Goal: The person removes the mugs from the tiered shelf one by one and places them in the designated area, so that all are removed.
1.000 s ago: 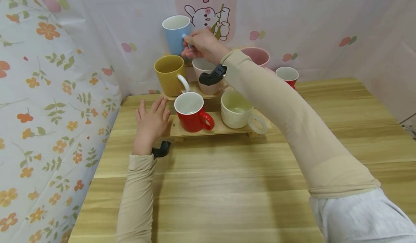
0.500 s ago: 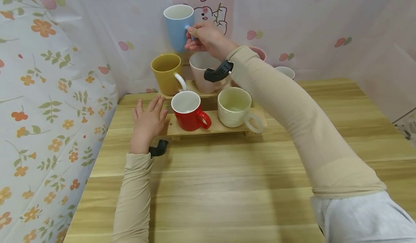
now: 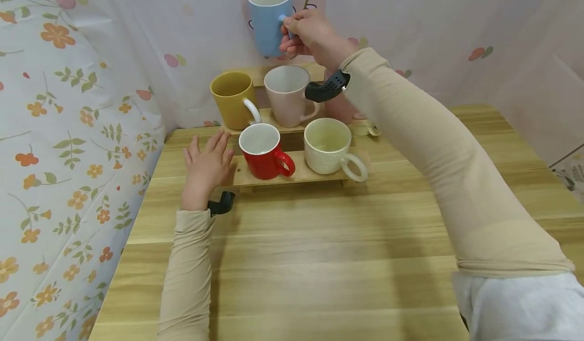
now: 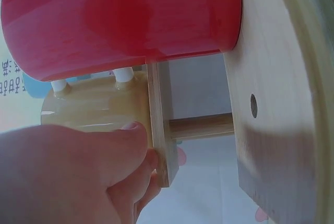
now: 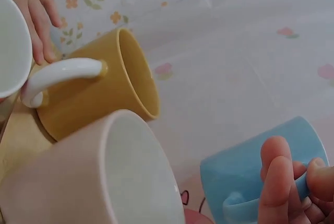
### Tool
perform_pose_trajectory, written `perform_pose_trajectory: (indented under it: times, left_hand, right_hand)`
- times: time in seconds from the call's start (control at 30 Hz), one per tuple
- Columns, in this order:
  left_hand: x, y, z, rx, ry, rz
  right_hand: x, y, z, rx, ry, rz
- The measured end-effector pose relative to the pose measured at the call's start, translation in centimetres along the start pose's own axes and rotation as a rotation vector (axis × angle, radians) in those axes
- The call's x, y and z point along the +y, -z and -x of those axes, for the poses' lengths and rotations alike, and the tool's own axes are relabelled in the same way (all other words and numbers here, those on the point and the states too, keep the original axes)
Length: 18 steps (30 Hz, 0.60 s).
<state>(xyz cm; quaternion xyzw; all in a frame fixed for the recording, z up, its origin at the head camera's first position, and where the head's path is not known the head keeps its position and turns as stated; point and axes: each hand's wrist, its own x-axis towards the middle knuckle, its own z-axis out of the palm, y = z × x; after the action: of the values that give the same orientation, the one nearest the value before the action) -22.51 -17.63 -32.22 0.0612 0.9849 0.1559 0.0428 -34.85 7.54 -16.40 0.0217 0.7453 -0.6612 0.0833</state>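
Observation:
My right hand [image 3: 319, 34] pinches the handle of a light blue mug [image 3: 266, 29], held upright above the back of a tiered wooden stand [image 3: 237, 178]. In the right wrist view, thumb and fingers close around the handle of the blue mug [image 5: 235, 174]. My left hand [image 3: 206, 166] has its fingers spread toward the stand's left end; in the left wrist view its fingertips touch the end of the middle board [image 4: 163, 156]. Nearest it are a mustard mug [image 3: 231, 103] with a white handle and a red mug [image 3: 260, 161].
A pale pink mug [image 3: 285, 100] stands beside the mustard one. The front board also carries a cream mug [image 3: 325, 153]. A darker pink mug [image 3: 337, 103] is partly hidden behind my right wrist. Wooden tabletop [image 3: 310, 260] lies in front, and a patterned cloth [image 3: 201, 37] hangs behind.
My right hand has lifted the blue mug up off the back of the stand and carried it slightly to the right. The left hand has stayed at the stand's left end.

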Motion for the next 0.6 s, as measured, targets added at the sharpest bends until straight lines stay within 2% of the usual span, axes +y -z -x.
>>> perform_pose_trajectory:
  times: [0.4, 0.6]
  left_hand:
    - [0.0, 0.1, -0.2, 0.005, -0.006, -0.016]
    - [0.0, 0.1, -0.1, -0.008, 0.002, -0.017]
  right_hand:
    - [0.2, 4.6, 0.8, 0.016, 0.001, -0.060]
    - [0.7, 6.3, 1.1, 0.039, -0.009, -0.038]
